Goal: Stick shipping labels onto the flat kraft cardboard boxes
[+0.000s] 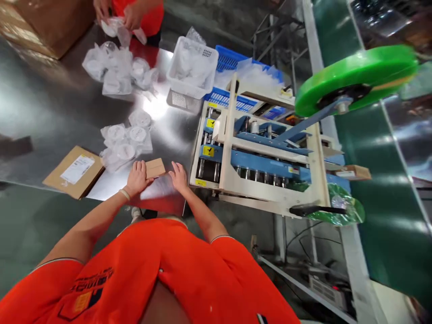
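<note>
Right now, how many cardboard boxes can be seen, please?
4: a big box at the top left, a labelled box on the table, a small box at the left hand, and another box at the right end of the machine. More may be hidden.

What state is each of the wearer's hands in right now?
Left hand: against the small cardboard box; whether gripping it cannot be told.
Right hand: open, nothing visible in it, right of the box.
</note>
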A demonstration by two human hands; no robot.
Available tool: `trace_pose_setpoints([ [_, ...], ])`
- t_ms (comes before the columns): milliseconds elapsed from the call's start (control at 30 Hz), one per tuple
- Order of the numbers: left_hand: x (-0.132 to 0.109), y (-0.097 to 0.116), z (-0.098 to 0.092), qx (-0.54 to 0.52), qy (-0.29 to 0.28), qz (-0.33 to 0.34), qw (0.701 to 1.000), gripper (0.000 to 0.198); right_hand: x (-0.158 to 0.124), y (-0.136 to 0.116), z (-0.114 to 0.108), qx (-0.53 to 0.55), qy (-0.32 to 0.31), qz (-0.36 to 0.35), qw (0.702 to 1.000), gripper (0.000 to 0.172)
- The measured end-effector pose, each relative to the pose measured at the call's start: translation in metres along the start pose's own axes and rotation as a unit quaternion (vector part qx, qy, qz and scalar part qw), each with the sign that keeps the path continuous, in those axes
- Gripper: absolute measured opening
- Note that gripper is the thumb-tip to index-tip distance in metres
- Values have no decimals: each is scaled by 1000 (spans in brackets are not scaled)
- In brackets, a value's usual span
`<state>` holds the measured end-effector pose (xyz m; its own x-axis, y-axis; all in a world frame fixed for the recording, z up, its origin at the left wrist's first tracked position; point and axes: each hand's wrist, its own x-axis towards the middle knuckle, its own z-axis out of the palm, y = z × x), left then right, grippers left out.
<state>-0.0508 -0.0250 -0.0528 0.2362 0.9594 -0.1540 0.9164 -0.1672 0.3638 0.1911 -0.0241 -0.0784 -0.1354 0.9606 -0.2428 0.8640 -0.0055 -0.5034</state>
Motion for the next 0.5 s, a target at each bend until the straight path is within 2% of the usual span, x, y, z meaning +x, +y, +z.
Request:
trace_pose_setpoints([
  [67,51,8,-4,-4,13,27,1000,99,-2,13,12,-6,26,73,997,58],
  [100,80,16,-5,-7,16,45,999,99,-3,18,18,-14,24,82,996,58],
  [200,167,50,-4,-22,18,80,996,94,-7,31,34,-40,-2,52,998,57],
  [300,244,96,7,-28,3,130,991,94,-9,39,48,-81,-17,33,996,56],
  [400,301,156,31,-45,-22,198,979,99,-11,47,63,-111,28,12,993,55],
  [500,326,221,63,-144,-43,221,964,119,-11,54,75,-115,78,-9,990,50],
])
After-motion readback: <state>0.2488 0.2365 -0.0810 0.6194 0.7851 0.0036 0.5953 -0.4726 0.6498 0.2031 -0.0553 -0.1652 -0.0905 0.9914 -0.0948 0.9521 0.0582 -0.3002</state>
